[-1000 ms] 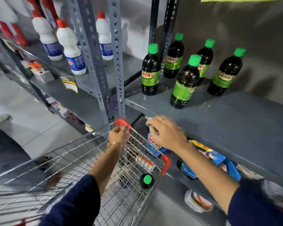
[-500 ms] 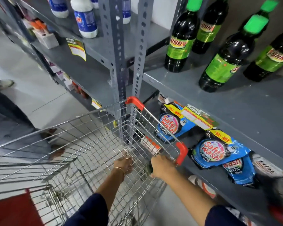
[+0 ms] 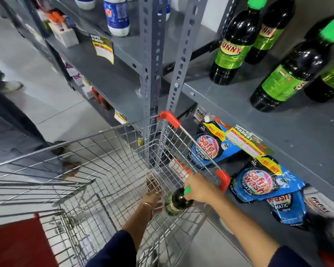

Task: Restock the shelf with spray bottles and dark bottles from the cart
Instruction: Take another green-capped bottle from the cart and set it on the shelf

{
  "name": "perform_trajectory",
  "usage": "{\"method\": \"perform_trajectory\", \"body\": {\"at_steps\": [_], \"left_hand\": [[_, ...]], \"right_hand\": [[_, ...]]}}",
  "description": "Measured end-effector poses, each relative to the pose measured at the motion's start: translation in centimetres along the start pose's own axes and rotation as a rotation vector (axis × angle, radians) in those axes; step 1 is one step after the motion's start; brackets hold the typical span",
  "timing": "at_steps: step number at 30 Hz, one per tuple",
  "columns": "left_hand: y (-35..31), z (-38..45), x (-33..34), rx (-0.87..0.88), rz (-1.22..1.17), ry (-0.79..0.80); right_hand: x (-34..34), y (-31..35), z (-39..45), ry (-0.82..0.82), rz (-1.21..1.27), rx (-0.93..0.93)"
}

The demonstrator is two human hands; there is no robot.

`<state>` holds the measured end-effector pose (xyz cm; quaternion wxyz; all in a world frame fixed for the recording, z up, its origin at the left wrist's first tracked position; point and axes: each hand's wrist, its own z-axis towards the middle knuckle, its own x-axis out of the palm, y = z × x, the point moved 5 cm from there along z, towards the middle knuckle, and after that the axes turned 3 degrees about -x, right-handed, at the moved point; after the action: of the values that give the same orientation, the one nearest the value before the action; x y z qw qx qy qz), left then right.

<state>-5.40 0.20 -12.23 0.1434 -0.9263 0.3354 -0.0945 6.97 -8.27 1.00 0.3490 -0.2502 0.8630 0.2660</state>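
Note:
Inside the wire cart [image 3: 96,170], near its right corner, my right hand [image 3: 200,188] is shut on the neck of a dark bottle [image 3: 178,201] with a green cap and green label, tilted on its side. My left hand [image 3: 152,199] is low in the cart just left of that bottle, fingers loose, holding nothing. On the grey shelf [image 3: 258,120] up right stand several dark green-capped bottles, the nearest ones being a "Sunny" bottle [image 3: 231,49] and a blurred one [image 3: 293,72].
Perforated shelf posts [image 3: 152,74] rise just beyond the cart's red-cornered rim [image 3: 169,119]. Blue detergent pouches [image 3: 258,182] lie on the lower shelf to the right. White bottles [image 3: 117,16] stand on the left shelf. A person's shoe [image 3: 10,86] shows on the floor at left.
My view has dropped toward the cart. My right hand has closed on the dark bottle and lifted it, so its body now shows. My left hand stays low in the cart.

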Motion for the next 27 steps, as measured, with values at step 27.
{"method": "perform_trajectory", "body": {"at_steps": [27], "left_hand": [[-6.1, -22.9, 11.7, 0.244, 0.028, 0.367]], "right_hand": [[-21.8, -3.7, -19.6, -0.566, 0.427, -0.205]]}}
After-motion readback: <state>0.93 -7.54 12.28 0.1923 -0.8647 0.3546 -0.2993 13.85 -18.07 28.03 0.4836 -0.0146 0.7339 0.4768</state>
